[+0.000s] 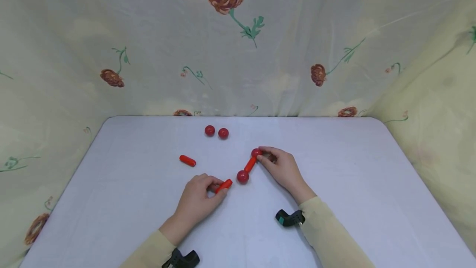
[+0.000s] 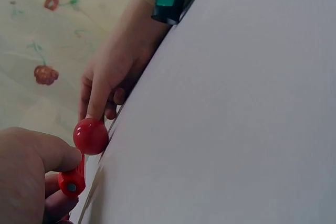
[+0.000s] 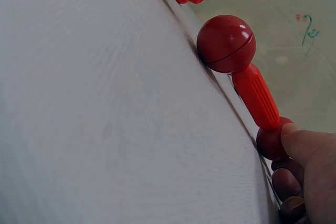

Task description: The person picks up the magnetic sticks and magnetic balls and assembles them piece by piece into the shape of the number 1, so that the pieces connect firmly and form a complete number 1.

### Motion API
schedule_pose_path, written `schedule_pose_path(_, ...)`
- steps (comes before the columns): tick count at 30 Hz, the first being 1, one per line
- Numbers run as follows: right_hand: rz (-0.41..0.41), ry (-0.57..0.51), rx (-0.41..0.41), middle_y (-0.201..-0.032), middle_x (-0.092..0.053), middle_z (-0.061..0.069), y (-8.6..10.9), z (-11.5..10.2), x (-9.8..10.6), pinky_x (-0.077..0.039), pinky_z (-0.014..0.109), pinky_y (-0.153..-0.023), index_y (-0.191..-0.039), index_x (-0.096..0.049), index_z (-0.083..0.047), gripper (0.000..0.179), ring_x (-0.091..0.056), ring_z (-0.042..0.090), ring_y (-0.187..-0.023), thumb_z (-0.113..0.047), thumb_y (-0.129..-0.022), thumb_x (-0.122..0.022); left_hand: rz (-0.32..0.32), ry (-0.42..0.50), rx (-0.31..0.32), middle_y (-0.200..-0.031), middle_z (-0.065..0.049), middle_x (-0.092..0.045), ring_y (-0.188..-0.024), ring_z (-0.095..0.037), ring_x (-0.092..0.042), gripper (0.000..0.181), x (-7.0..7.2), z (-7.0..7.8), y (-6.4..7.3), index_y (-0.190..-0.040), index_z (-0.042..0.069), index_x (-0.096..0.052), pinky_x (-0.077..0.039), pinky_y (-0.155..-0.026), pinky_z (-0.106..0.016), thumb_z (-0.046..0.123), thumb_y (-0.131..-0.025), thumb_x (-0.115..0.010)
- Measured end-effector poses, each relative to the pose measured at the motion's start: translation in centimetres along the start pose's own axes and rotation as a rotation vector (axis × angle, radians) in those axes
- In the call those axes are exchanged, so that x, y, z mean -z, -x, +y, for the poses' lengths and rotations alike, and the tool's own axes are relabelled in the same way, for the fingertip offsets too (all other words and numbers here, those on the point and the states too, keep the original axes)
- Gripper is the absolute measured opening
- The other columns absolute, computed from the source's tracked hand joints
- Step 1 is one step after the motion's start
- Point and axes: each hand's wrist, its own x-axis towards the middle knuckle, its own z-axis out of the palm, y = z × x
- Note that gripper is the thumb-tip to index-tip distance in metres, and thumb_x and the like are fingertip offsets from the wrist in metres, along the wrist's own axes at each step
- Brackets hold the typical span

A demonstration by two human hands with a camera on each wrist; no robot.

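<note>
My left hand pinches a short red rod between thumb and fingers; in the left wrist view a grey disc shows in the end of this rod. My right hand grips a dark red ball at the far end of a joined piece. From that ball a ribbed red rod runs to a second red ball, which lies nearest the left hand. The held rod's tip points toward this second ball, with a small gap between them in the head view.
Another red rod lies on the white table, beyond the left hand. Two loose red balls, a left one and a right one, sit near the back edge. Flowered cloth hangs behind the table and at its sides.
</note>
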Motion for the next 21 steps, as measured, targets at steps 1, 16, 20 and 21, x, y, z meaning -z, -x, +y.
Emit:
schedule_pose_path(1,-0.002,-0.001,-0.001,-0.1,-0.066,-0.005,0.0,0.0,0.0,-0.051,0.032,-0.07,-0.129,-0.066,-0.021,0.04,-0.057,0.017,-0.082,-0.037,-0.093,-0.07,0.001,-0.002,-0.004,-0.077,0.013,-0.057,-0.076,-0.007,-0.051,0.019,-0.1,0.1,0.0,-0.096,0.019,-0.074,-0.045,-0.066,-0.029,0.031,-0.083,-0.08)
schedule_pose_path(16,0.0,-0.002,0.004,-0.096,-0.066,-0.005,-0.2,0.1,0.0,-0.052,0.033,-0.068,-0.127,-0.068,-0.022,0.039,-0.057,0.018,-0.081,-0.039,-0.092,-0.071,0.003,-0.076,-0.002,-0.074,0.016,-0.056,-0.074,-0.006,-0.049,0.019,-1.4,0.9,-0.1,-0.093,0.021,-0.073,-0.04,-0.07,-0.032,0.037,-0.083,-0.077)
schedule_pose_path(20,0.001,-0.006,0.003,-0.096,-0.066,-0.006,-0.1,0.2,-0.1,-0.052,0.032,-0.068,-0.127,-0.068,-0.022,0.039,-0.057,0.017,-0.081,-0.039,-0.092,-0.071,-0.005,-0.086,-0.003,-0.073,0.015,-0.056,-0.073,-0.008,-0.048,0.019,-1.4,1.2,-0.1,-0.093,0.02,-0.073,-0.039,-0.07,-0.033,0.037,-0.083,-0.077)
schedule_pose_path(21,0.002,-0.004,0.004,-0.096,-0.066,-0.006,-0.1,0.2,-0.1,-0.052,0.032,-0.069,-0.127,-0.068,-0.022,0.039,-0.057,0.017,-0.081,-0.039,-0.092,-0.071,-0.005,-0.087,-0.001,-0.073,0.015,-0.056,-0.073,-0.008,-0.048,0.019,-1.4,1.3,-0.1,-0.093,0.02,-0.073,-0.039,-0.07,-0.033,0.036,-0.083,-0.077)
